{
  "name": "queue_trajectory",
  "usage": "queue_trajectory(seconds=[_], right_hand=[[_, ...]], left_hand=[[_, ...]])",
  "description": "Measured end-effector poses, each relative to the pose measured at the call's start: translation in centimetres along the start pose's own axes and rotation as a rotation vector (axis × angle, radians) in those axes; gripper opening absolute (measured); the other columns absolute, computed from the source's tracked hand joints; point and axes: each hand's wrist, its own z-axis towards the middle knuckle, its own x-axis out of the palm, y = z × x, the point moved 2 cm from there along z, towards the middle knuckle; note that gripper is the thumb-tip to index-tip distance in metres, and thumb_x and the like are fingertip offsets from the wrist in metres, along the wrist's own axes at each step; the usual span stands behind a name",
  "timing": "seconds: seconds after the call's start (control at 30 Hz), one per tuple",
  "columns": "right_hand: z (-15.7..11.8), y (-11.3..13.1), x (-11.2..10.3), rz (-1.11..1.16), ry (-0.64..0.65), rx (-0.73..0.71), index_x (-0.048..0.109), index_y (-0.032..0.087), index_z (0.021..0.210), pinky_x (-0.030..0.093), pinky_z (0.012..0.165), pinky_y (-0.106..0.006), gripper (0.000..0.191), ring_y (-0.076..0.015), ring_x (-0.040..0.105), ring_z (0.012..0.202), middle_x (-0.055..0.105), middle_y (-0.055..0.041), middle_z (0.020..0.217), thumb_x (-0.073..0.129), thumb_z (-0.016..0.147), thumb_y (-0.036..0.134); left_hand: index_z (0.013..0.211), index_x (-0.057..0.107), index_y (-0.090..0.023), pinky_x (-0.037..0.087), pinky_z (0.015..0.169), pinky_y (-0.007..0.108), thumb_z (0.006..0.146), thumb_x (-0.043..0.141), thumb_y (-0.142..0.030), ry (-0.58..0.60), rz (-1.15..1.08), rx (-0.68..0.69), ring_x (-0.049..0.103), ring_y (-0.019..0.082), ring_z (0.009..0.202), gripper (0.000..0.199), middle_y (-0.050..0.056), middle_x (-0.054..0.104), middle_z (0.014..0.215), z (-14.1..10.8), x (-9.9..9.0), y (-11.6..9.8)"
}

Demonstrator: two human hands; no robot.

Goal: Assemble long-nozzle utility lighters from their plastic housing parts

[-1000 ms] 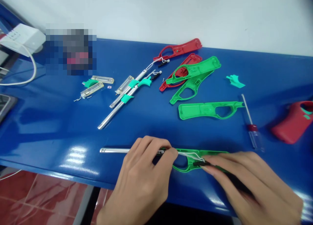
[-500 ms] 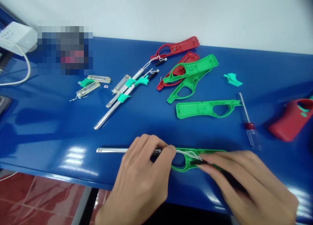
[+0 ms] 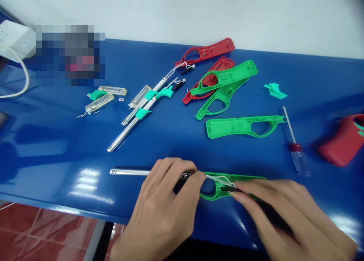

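Note:
My left hand (image 3: 170, 200) is closed round the inner end of a metal lighter tube (image 3: 129, 172), whose slotted tip points left. Beneath both hands lies a green lighter casing half (image 3: 210, 196), its inside facing up. White wires (image 3: 218, 178) run from the tube to a small black igniter (image 3: 227, 188). My right hand (image 3: 287, 211) pinches that igniter between thumb and fingers, over the casing's handle part. The fingers hide part of the igniter and much of the casing.
Behind the hands lie another green casing half (image 3: 236, 127), stacked green and red casing halves (image 3: 230, 77), two wired tubes (image 3: 127, 128), clear fuel tanks (image 3: 99, 103) and teal triggers (image 3: 275, 91). A screwdriver (image 3: 296, 151) and a red lighter body (image 3: 338, 147) are at the right.
The view has shifted slightly. Both hands keep their hold, and the tube, wires and igniter stay in nearly the same place over the casing.

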Motion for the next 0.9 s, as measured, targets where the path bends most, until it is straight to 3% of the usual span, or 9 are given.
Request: queue_trajectory(seconds=[0.27, 0.7, 0.9], right_hand=[[0.0, -0.7, -0.5, -0.011, 0.092, -0.037, 0.072, 0.021, 0.112, 0.051, 0.091, -0.032, 0.015, -0.0169, 0.066, 0.096, 0.073, -0.0039, 0.104, 0.065, 0.101, 0.014], [0.2, -0.8, -0.5, -0.011, 0.12, -0.05, 0.072, 0.021, 0.114, 0.053, 0.091, -0.031, 0.017, -0.0167, 0.067, 0.098, 0.074, -0.0038, 0.105, 0.066, 0.1, 0.014], [-1.3, -2.5, -0.2, 0.017, 0.054, -0.105, 0.077, 0.027, 0.112, 0.054, 0.087, -0.033, 0.022, -0.0186, 0.073, 0.092, 0.079, 0.0018, 0.105, 0.07, 0.094, 0.016]], left_hand=[[0.115, 0.071, -0.014, 0.051, 0.094, 0.038, 0.091, 0.06, 0.008, 0.01, -0.057, -0.001, 0.062, 0.022, 0.105, 0.034, 0.009, 0.068, 0.112, -0.3, -0.1, 0.2], [0.113, 0.071, -0.013, 0.05, 0.099, 0.036, 0.091, 0.06, 0.009, 0.009, -0.1, 0.017, 0.059, 0.021, 0.106, 0.033, 0.008, 0.066, 0.112, -0.2, 0.0, 0.4], [0.113, 0.072, -0.014, 0.055, 0.093, 0.038, 0.093, 0.06, 0.004, 0.011, -0.08, 0.007, 0.06, 0.022, 0.103, 0.03, 0.008, 0.069, 0.109, -0.2, -0.2, 0.2]])
